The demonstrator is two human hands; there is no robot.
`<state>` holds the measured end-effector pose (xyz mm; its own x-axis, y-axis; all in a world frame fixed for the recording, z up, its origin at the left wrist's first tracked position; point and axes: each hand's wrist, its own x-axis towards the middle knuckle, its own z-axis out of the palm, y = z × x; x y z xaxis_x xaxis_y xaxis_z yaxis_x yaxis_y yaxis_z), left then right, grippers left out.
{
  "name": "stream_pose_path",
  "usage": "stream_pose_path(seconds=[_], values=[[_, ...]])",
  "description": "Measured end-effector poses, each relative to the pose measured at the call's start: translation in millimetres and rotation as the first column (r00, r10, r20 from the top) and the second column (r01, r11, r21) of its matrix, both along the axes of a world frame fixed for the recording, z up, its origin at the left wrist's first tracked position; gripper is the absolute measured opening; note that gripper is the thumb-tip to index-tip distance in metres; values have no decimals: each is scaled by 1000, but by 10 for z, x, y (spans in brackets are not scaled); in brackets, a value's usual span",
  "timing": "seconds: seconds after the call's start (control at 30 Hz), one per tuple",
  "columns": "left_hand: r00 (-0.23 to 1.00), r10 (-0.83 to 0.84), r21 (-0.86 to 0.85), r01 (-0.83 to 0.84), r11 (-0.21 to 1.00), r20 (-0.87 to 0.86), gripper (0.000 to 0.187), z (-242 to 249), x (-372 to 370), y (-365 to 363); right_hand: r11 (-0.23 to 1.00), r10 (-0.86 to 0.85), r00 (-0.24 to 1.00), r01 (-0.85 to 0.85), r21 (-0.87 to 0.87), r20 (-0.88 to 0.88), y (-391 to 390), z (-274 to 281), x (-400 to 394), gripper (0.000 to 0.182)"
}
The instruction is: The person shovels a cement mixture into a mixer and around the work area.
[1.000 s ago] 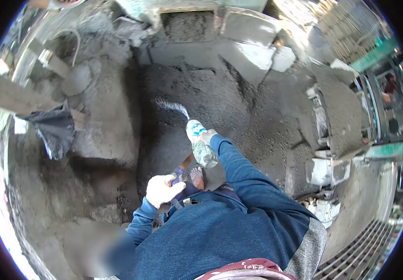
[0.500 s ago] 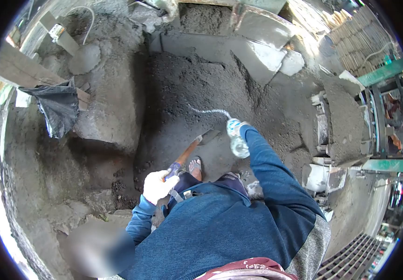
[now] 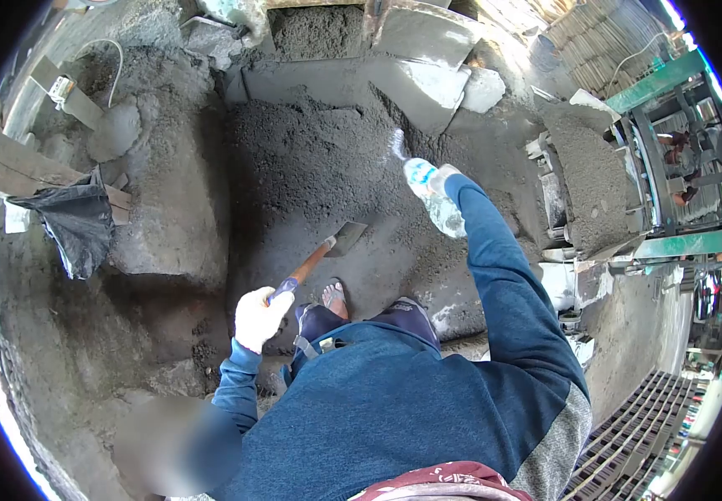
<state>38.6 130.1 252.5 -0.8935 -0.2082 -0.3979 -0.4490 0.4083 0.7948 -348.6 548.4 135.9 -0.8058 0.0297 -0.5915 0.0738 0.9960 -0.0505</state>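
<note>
My gloved left hand [image 3: 260, 319] is wrapped round the handle end of a shovel [image 3: 309, 265], whose flat metal blade rests near the floor in front of my feet. Farther right, my right hand [image 3: 443, 179] grips a clear plastic bottle [image 3: 444, 212] with a blue and white label. The bottle is tilted, and water [image 3: 397, 144] streams from its mouth toward the heap of dark grey damp material [image 3: 311, 159]. My right fingers are partly hidden by the bottle and sleeve.
A concrete block [image 3: 173, 184] stands left of the heap, with a black plastic sheet [image 3: 81, 225] hanging from a wooden beam [image 3: 35, 171]. At right are green metal frames [image 3: 682, 243] and a metal grating [image 3: 636, 430]. Boards [image 3: 423, 37] line the far edge.
My right hand and the bottle have moved farther forward, and the water stream now points more forward. The view has shifted; the left hand still holds the shovel.
</note>
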Motion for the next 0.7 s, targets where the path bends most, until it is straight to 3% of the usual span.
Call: stream_pose_path(seconds=[0.07,0.2,0.33,0.37,0.47,0.5,0.63,0.7], values=[[999,27,26,-27,999,25,33,98,-102,31,999,11,999,-12,-38,-38,-395,60,2,51],[995,-58,-158,45,986,-81,41,-124,-82,-90,993,106,994,-107,-42,-21,-767,115,-108,54],[997,-26,-173,13,985,-72,44,-123,-46,-123,964,191,981,-191,-186,-19,-1085,-42,-284,42],[997,-22,-178,10,984,-67,44,-108,-75,-118,912,-44,999,52,-407,31,-1232,-138,-368,39],[1000,27,-114,-28,993,-14,46,94,-165,-15,955,146,989,-143,-261,-8,-1890,703,-174,45],[999,45,-83,-44,996,3,47,162,-205,-8,941,71,997,-67,-331,1,-2003,697,-193,43],[997,-20,-199,6,980,-69,50,65,-193,-77,955,178,976,-202,-218,-127,-2101,619,-353,40],[998,-17,-220,3,975,-62,50,26,-125,-138,969,180,978,-194,-153,-104,-1877,547,-422,39]])
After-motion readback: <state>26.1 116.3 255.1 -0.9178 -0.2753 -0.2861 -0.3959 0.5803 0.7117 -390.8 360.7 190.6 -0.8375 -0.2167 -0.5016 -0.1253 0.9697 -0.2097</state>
